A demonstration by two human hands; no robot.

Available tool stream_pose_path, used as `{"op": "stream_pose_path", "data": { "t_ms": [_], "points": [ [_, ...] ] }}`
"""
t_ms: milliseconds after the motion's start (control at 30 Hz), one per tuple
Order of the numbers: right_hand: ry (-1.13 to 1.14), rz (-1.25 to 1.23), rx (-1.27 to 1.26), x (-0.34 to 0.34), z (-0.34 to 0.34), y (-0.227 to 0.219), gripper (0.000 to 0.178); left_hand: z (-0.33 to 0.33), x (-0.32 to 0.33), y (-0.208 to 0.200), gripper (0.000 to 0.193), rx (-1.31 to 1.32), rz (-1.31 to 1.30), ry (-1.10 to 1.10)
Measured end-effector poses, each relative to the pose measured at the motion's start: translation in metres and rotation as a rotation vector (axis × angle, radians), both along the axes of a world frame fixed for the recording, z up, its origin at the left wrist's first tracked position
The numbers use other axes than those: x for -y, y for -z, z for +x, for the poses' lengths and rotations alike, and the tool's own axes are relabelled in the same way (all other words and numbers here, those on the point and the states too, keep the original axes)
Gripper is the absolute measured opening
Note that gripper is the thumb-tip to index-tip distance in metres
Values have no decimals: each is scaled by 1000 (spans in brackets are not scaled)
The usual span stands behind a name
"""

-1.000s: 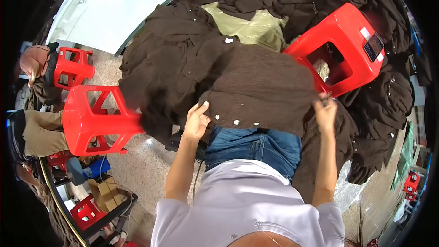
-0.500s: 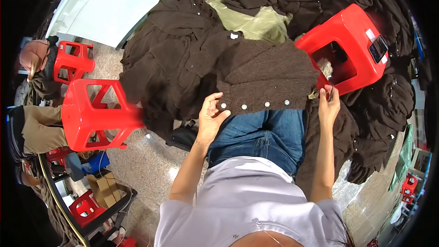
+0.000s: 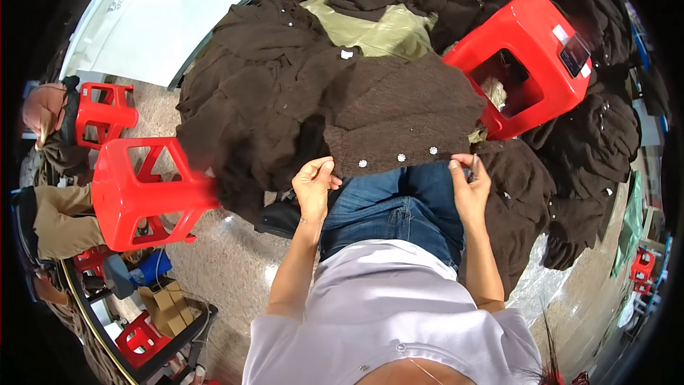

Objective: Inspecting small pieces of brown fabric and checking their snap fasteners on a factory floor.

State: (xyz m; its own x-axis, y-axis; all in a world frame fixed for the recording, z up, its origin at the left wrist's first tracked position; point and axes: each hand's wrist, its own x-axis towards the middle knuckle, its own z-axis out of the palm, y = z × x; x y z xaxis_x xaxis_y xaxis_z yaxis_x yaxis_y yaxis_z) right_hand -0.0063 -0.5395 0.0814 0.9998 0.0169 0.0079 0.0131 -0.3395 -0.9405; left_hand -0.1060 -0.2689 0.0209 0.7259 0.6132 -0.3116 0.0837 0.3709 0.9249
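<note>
Beyond right hand point(image 3: 472, 194): red stool point(image 3: 548, 57) is standing.
Brown garment point(image 3: 402, 110): buttoned edge is running hand to hand, facing lap point(image 3: 388, 210).
Left hand point(image 3: 311, 191), right hand: both are pinching that edge.

speckled floor point(image 3: 228, 278) with red stools point(image 3: 114, 192), plastic sheeting point(image 3: 539, 274) under brown garments point(image 3: 577, 214)

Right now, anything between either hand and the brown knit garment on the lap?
Nothing visible. The left hand is at the left corner of the brown knit garment's near edge, the right hand at that edge's right end. The red plastic stool stands beyond the garment's right side, not between.
</note>
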Motion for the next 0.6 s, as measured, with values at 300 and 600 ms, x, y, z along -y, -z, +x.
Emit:
{"op": "stream_pose_path", "data": {
  "t_ms": [300, 600],
  "points": [
    [-88, 66, -89, -18, -22, 11, 13, -2, -4, 11, 9, -94, 155, -75],
    [-174, 76, -135, -16, -25, 23, 17, -8, 0, 12, 11, -56, 384, -67]
  ]
}}
